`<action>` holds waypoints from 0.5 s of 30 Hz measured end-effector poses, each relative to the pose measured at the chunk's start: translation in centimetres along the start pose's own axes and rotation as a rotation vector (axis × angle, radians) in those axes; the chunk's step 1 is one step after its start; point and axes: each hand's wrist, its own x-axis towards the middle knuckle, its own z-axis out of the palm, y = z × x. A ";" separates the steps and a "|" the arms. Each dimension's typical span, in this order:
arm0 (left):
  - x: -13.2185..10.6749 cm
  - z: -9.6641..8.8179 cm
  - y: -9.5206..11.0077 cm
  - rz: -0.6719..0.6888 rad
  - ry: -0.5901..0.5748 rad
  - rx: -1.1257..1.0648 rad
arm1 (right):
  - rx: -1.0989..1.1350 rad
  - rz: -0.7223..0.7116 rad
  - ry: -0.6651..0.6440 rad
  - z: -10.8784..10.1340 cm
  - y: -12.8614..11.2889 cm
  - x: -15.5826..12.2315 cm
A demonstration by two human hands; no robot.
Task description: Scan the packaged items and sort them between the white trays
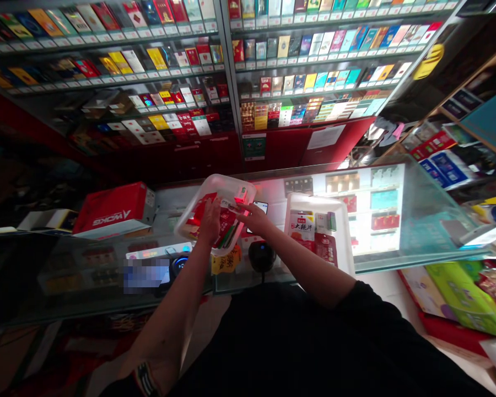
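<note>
A: Looking at the middle of the frame, the person holds a clear plastic tray point(215, 212) tipped up over the glass counter point(397, 231). The left hand point(210, 223) is closed on the tray's near edge and holds it up.

B: And the right hand point(254, 218)?

A: Its fingers are pinched narrow around a small red pack point(241, 194) at the tray's upper right corner. It is hard to tell if the pack is held tight or just touched.

B: What could go wrong?

A: The tray leans. Red packets point(204, 212) lie inside it. If the left hand tips it more, they may slide out and fall on the counter or the floor.

B: Anything else close by?

A: A phone point(261, 208) lies just behind the right hand, and a round black gadget point(262, 256) sits below it. A quick elbow could knock them. A second white tray point(347, 231) with packets stands to the right, near the arm. A bump may push it.

B: And the small pack?

A: With only fingertips on it, it could slip and drop.
</note>
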 end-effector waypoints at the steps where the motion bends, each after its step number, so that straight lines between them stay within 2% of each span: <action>1: -0.1 0.1 0.1 0.007 0.001 0.011 | -0.011 -0.008 -0.001 -0.2 -0.1 -0.1; 7: -0.1 1.3 0.9 0.040 0.000 0.055 | -0.102 -0.010 0.049 -1.7 -0.5 -1.0; 15: -0.9 3.9 3.3 0.098 -0.057 0.090 | -0.027 0.025 0.124 -5.3 0.5 -3.6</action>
